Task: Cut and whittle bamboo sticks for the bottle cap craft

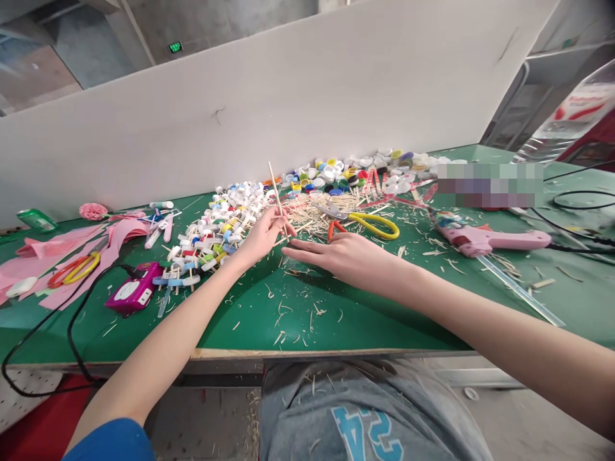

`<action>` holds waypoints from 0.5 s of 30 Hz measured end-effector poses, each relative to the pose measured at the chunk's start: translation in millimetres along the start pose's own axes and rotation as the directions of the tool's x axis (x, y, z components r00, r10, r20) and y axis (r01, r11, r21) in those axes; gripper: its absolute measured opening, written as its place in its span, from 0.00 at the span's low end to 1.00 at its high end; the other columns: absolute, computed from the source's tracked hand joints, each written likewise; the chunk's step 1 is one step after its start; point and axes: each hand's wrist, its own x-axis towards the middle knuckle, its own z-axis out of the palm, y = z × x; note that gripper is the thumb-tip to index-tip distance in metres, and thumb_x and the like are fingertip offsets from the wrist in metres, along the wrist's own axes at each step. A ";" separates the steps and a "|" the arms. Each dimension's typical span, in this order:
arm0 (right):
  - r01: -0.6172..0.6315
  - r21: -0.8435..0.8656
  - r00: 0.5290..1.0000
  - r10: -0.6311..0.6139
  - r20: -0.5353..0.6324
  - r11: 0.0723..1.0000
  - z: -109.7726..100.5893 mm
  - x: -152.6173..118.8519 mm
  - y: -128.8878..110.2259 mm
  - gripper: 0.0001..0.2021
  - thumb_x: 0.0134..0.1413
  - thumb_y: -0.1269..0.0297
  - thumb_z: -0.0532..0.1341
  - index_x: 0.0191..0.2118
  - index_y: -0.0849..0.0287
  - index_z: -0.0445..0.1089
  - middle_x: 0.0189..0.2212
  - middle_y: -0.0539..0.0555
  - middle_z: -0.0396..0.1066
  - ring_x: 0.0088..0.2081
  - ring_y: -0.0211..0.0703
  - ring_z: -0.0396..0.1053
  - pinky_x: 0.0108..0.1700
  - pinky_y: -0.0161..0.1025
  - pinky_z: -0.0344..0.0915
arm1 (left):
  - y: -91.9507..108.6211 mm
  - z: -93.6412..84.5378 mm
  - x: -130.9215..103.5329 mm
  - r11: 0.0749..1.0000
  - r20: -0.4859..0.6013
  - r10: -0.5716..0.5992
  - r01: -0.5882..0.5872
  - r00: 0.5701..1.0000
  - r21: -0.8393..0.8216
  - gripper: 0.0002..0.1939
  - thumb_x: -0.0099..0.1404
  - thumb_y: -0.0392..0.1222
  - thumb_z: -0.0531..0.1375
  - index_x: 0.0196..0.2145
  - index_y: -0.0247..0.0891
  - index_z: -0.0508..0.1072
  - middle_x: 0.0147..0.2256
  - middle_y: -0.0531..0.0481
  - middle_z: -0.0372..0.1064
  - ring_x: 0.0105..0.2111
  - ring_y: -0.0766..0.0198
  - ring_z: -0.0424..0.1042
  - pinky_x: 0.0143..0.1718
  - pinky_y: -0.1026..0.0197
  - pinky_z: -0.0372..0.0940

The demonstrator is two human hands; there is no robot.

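Note:
My left hand [263,235] is closed in a pinch around a thin wooden stick [273,179], which stands nearly upright and leans slightly. Beside the stick's lower end, my right hand [331,253] lies palm down over the green table, its fingers stretched out toward the left. Whether its fingertips touch the stick I cannot tell. Just behind my right hand are scissors [375,224] with yellow and orange handles, resting on a heap of wooden sticks and shavings [307,218]. Left of my left hand spreads a pile of bottle caps with short sticks in them [211,224].
Loose bottle caps [331,171] line the white partition [288,96]. A pink glue gun [490,240] with a cable lies right, by a clear ruler [523,294]. Left are a purple power adapter [134,289], pink paper [52,246], more scissors [74,269] and a green can [37,220].

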 end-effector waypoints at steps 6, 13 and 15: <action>-0.028 0.034 0.999 0.029 -0.030 0.999 1.4 3.1 -1.2 0.41 0.48 0.84 0.50 0.68 0.50 0.46 0.64 0.55 0.55 0.23 0.33 0.65 0.26 0.37 0.58 | 3.1 1.2 -1.1 1.000 -0.009 -0.013 0.013 1.000 0.013 0.09 0.71 0.47 0.49 0.38 0.40 0.61 0.30 0.49 0.72 0.33 0.64 0.72 0.41 0.56 0.66; -0.206 0.215 0.977 0.215 -0.017 0.955 12.9 3.4 5.7 0.33 0.59 0.72 0.51 0.69 0.48 0.45 0.55 0.56 0.69 0.23 0.34 0.68 0.21 0.34 0.52 | -8.8 -1.3 2.1 1.000 -0.026 -0.030 0.031 0.999 0.006 0.08 0.70 0.46 0.50 0.38 0.40 0.63 0.33 0.47 0.72 0.36 0.62 0.72 0.41 0.56 0.66; -0.295 0.260 0.952 0.305 0.005 0.919 14.1 4.8 6.5 0.30 0.62 0.67 0.52 0.68 0.47 0.47 0.47 0.54 0.75 0.23 0.34 0.68 0.22 0.34 0.52 | -11.8 -1.6 3.4 0.999 -0.058 -0.031 0.032 0.998 0.024 0.08 0.70 0.46 0.51 0.38 0.40 0.64 0.34 0.47 0.71 0.36 0.62 0.72 0.40 0.56 0.67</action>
